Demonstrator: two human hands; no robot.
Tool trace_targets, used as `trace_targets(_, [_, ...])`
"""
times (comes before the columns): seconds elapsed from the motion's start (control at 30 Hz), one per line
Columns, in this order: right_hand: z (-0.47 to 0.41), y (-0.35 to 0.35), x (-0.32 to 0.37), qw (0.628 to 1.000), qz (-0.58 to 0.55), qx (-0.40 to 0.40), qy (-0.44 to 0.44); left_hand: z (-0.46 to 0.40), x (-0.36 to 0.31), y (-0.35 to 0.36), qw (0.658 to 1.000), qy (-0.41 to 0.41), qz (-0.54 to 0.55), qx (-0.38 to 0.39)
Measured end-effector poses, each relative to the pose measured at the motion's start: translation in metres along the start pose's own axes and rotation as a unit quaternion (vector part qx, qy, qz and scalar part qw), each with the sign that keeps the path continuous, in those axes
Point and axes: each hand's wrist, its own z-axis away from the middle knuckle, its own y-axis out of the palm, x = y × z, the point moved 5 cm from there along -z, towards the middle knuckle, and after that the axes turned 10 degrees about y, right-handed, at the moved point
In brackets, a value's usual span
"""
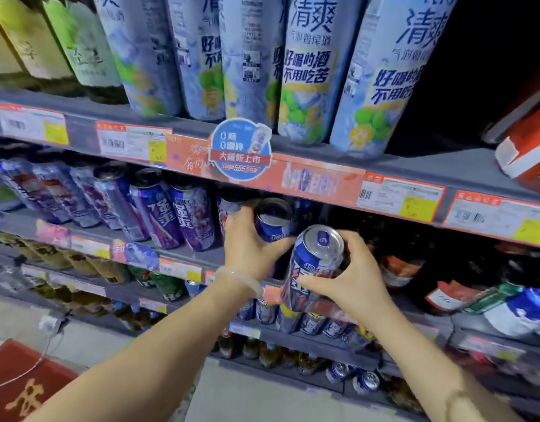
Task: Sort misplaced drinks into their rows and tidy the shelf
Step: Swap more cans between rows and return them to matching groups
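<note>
Your left hand [250,242] grasps a blue can [273,222] standing on the shelf [183,257], while just right, your right hand [351,281] grips a tilted blue can [313,263] nearer you.

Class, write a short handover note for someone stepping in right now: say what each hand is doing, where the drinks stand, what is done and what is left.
Left hand: grips a dark blue can that stands on the middle shelf, at the front of its row.
Right hand: holds a second blue can, tilted, in front of the shelf edge and not yet set down.
Elsewhere: purple cans stand in rows to the left; pale blue tall cans fill the shelf above.
Done: cannot tell from this view.
Left: set the held can in a matching blue row, then straighten the fronts.
</note>
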Motion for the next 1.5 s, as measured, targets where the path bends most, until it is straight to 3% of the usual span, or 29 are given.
trace_targets(0.2, [0.025,-0.005,-0.006,0.998,-0.006,-0.051,0.033,-0.019,0.015,-0.004,0.996,0.029,-0.082,0.026])
trace_targets(0.37, [0.046,-0.014,-0.015,0.994,-0.035,-0.083,0.064,-0.028,0.014,0.003,0.997,0.034,-0.052,0.055])
trace_targets(0.5, [0.052,-0.020,-0.019,0.992,-0.049,-0.094,0.073,-0.017,0.009,0.002,0.999,0.017,-0.051,0.006])
trace_targets(0.6, [0.053,-0.027,-0.021,0.991,-0.049,-0.102,0.076,0.013,-0.006,0.002,0.990,0.129,-0.043,-0.029])
trace_targets(0.67, [0.051,-0.031,-0.025,0.990,-0.049,-0.106,0.080,0.031,-0.013,0.019,0.981,0.189,-0.010,0.053])
trace_targets(0.77, [0.051,-0.044,-0.033,0.988,-0.041,-0.123,0.087,0.040,-0.015,0.055,0.978,0.141,0.009,0.154])
trace_targets(0.93, [0.047,-0.064,-0.048,0.985,-0.027,-0.137,0.098,0.029,-0.010,0.093,0.987,-0.047,-0.012,0.155])
trace_targets(1.0, [0.045,-0.070,-0.053,0.985,-0.029,-0.135,0.107,0.028,-0.010,0.104,0.984,-0.080,-0.016,0.156])
trace_targets(1.23, [0.033,-0.082,-0.059,0.987,-0.019,-0.120,0.103,0.029,-0.002,0.109,0.990,-0.093,0.024,0.105])
trace_targets(1.5, [0.013,-0.078,-0.034,0.994,0.008,-0.091,0.067,0.044,-0.001,0.058,0.988,-0.054,0.112,0.088])
